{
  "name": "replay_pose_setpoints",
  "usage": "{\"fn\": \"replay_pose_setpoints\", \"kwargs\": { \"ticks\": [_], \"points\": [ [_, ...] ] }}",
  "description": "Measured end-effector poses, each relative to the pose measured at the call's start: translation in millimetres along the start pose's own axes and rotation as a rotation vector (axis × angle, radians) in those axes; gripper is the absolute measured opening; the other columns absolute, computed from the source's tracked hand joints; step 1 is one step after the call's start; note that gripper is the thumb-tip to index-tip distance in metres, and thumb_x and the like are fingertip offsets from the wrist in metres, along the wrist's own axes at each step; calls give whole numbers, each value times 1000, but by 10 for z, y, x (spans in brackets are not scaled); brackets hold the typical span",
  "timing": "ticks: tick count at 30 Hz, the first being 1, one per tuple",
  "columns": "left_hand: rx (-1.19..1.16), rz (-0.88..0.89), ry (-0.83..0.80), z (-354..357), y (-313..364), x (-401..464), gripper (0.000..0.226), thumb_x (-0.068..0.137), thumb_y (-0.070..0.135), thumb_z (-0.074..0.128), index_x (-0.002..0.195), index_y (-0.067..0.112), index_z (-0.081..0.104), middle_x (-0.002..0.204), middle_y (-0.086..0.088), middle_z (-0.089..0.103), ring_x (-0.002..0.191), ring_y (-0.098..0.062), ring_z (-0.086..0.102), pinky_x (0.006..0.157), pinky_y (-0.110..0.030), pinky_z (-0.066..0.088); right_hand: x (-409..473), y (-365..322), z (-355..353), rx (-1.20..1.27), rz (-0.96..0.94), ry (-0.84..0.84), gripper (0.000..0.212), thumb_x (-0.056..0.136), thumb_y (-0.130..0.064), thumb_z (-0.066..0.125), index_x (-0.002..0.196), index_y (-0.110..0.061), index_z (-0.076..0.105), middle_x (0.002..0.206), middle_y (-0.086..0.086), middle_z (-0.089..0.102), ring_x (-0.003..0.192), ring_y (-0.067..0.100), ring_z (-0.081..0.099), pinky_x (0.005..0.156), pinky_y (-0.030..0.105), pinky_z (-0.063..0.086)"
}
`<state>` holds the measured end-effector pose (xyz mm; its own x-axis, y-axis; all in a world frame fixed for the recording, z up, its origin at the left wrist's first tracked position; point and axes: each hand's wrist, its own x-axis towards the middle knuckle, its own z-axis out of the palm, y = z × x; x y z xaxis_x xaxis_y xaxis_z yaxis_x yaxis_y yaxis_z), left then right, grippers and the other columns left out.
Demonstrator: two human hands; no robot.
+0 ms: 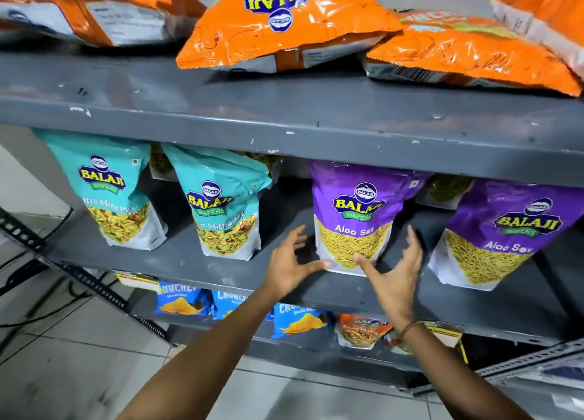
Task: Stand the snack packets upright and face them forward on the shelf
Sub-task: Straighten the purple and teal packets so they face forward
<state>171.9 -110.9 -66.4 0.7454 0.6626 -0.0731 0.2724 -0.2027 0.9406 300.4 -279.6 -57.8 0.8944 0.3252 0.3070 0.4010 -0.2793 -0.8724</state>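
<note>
A purple Aloo Sev packet [357, 217] stands upright on the middle grey shelf [221, 271], label facing me. My left hand [290, 261] is just left of its base and my right hand [395, 271] just right, both with fingers spread; the thumbs reach its bottom corners, and whether they touch it I cannot tell. A second purple Aloo Sev packet [499, 236] stands to the right. Two teal Mitha Mix packets [117, 192] [224, 208] stand to the left. On the top shelf, several orange packets [281, 24] lie flat, one upside down.
The upper shelf's front lip [284, 129] overhangs the standing packets. More packets sit behind them at the back. The lower shelf holds blue Crunchex packets [183, 299] and an orange packet [360, 329]. Tiled floor and cables are at the left.
</note>
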Motion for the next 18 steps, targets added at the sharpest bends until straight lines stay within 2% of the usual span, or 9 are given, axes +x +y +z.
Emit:
{"fn": "replay_pose_setpoints", "kwargs": {
  "ticks": [2,4,6,8,9,11,14,16,18],
  "points": [
    [19,62,175,-187,-80,-195,72,59,59,82,121,31,58,108,8,69,101,-2,64,90,-28,55,-156,-184,58,-81,-227,114,93,67,-43,82,141,-9,36,145,16,39,139,26,34,117,38,27],
    [45,107,396,-458,-167,-426,40,70,51,78,102,30,65,94,12,70,89,-3,66,81,-31,58,-308,-407,215,-84,-447,93,75,73,-35,79,135,-9,45,138,16,46,133,25,40,115,35,29],
    [71,130,556,-722,-246,-595,27,75,48,76,87,28,61,84,10,68,80,-7,65,75,-38,57,-396,-575,387,-43,-591,-43,63,76,-29,78,131,-14,49,132,7,49,126,19,46,112,32,35],
    [95,91,636,-993,-319,-671,34,73,49,77,82,27,53,79,9,62,74,-12,61,68,-41,54,-429,-746,618,-31,-648,-264,59,81,-29,74,133,-20,47,129,1,51,121,15,51,107,33,42],
    [106,65,667,-1113,-342,-675,41,70,50,79,84,26,50,79,8,59,74,-14,58,66,-40,52,-427,-818,743,-43,-614,-403,62,83,-33,71,137,-22,44,130,0,50,122,14,51,105,34,44],
    [133,23,698,-1353,-396,-631,57,63,50,83,95,23,45,88,5,54,78,-18,54,69,-36,48,-399,-901,1031,-52,-423,-654,78,81,-42,70,146,-27,29,142,0,42,129,15,48,107,36,43],
    [128,-7,572,-1681,-489,-415,83,60,41,89,126,20,42,120,-1,52,101,-17,54,84,-33,46,-334,-853,1473,23,-40,-824,109,68,-41,81,151,-26,12,157,3,26,140,19,36,112,42,37],
    [62,-45,407,-1882,-585,-208,103,59,33,90,143,16,33,142,-2,43,120,-14,47,96,-30,41,-324,-799,1716,108,146,-853,109,58,-42,85,145,-33,21,154,0,34,137,18,40,111,43,40],
    [-5,-69,232,-2017,-677,-37,122,50,42,91,149,13,25,150,-2,38,130,-12,43,104,-29,37,-340,-705,1907,153,220,-848,92,48,-46,88,124,-35,38,140,0,49,127,16,50,105,45,46]
  ]
}}
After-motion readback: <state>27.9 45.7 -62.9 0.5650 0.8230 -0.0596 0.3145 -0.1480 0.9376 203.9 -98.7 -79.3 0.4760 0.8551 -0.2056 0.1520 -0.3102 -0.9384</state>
